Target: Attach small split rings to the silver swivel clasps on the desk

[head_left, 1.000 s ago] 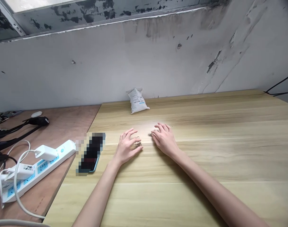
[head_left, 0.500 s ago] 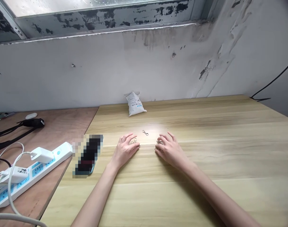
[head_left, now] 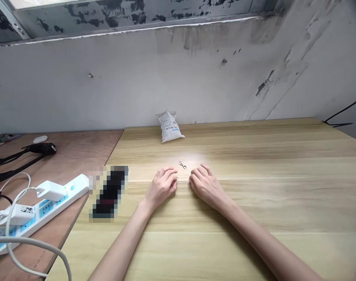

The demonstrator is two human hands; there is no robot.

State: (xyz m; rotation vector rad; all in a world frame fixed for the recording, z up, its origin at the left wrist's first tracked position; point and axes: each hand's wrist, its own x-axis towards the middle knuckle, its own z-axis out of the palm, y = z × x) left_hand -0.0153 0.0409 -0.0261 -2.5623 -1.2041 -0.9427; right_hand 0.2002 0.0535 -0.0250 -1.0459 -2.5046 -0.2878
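Note:
On the wooden table, my left hand (head_left: pixel 162 184) has its fingers curled in toward the thumb, over the spot where small metal rings lay; the rings are now hidden under it. To its right, my right hand (head_left: pixel 206 184) is closed in the same way, knuckles up, with only a tiny bit of metal showing by its fingertips. The hands face each other a short gap apart and do not touch. Just beyond that gap a small metal clasp (head_left: pixel 182 165) lies flat on the tabletop, touched by neither hand.
A white plastic packet (head_left: pixel 170 128) sits at the back by the wall. Left of my left forearm lies a blurred-out dark phone (head_left: pixel 109 193). On the brown board, a white power strip (head_left: pixel 49 210) carries plugs and looping cables, with a black strap (head_left: pixel 40 149) behind it.
Both hands have curled closed over the metal rings, which showed between the fingers before. The left hand moved slightly right, narrowing the gap. The camera view shifted a little.

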